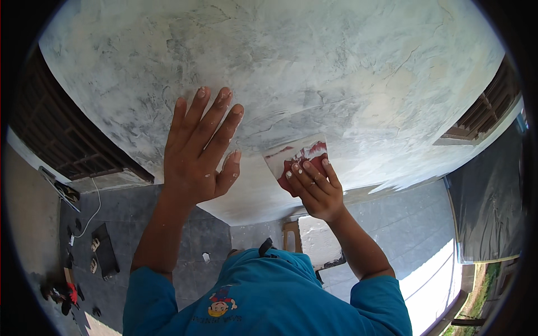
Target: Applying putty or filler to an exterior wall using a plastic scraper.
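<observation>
In front of me is a wall [302, 61] coated in patchy white and grey plaster. My left hand [199, 145] is raised before it, palm toward the wall and fingers spread, with white smears on the fingertips and thumb. Whether it touches the surface I cannot tell. My right hand [316, 190] grips a flat putty scraper [302, 159], dark red and streaked with white putty. The fingers lie over the scraper's face, and its wide edge points up toward the wall. The thumb is hidden behind it.
Below stands a board [320, 238] covered in white putty, beside a wooden piece [291, 235]. Dark window grilles [73, 123] flank the wall. On the tiled floor at left lie a mat [105, 252], sandals [94, 263] and a white cable [92, 215]. A dark sheet [487, 196] hangs right.
</observation>
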A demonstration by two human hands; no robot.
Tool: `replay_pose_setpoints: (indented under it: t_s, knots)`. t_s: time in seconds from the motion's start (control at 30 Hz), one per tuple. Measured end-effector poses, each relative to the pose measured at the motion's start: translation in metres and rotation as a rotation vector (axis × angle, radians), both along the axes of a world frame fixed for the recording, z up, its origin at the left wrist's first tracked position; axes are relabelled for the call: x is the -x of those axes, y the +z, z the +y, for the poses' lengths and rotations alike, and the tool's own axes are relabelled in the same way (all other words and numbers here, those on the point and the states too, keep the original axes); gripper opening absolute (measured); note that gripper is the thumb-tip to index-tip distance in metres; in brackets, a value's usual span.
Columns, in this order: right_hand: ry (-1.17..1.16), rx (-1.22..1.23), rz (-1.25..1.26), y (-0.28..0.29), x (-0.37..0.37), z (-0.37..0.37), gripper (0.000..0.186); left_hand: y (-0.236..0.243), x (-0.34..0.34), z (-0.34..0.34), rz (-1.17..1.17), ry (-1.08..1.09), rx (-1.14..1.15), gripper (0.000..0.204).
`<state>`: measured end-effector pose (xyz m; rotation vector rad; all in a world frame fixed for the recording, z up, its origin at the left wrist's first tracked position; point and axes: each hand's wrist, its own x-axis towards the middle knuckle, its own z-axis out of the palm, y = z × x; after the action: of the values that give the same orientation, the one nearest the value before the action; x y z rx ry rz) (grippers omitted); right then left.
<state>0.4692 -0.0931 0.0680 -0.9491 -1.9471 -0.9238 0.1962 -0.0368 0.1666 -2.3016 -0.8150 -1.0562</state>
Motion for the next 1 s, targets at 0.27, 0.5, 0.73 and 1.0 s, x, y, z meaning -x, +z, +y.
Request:
replay_pose_setpoints:
  t_s: [0.27, 0.5, 0.73, 1.0]
  knots:
    - [-0.162, -0.081, 0.070, 0.049, -0.006, 0.033, 0.032, 0.051, -0.006, 0.023, 0.262, -0.036, -0.112, 0.059]
    - [-0.103, 0.253, 0.153, -0.077, 0.027, -0.026, 0.037, 0.068, -0.010, 0.036, 0.452, 0.002, -0.212, 0.056]
    - [-0.550, 0.461, 1.340, -0.228, 0.033, -0.140, 0.035, -0.003, -0.009, -0.001, 0.413, -0.274, 0.071, 0.052]
    - [-0.776, 0.374, 2.266, -0.375, 0.006, -0.278, 0.027, -0.235, -0.068, -0.069, 0.266, -0.487, 0.870, 0.060]
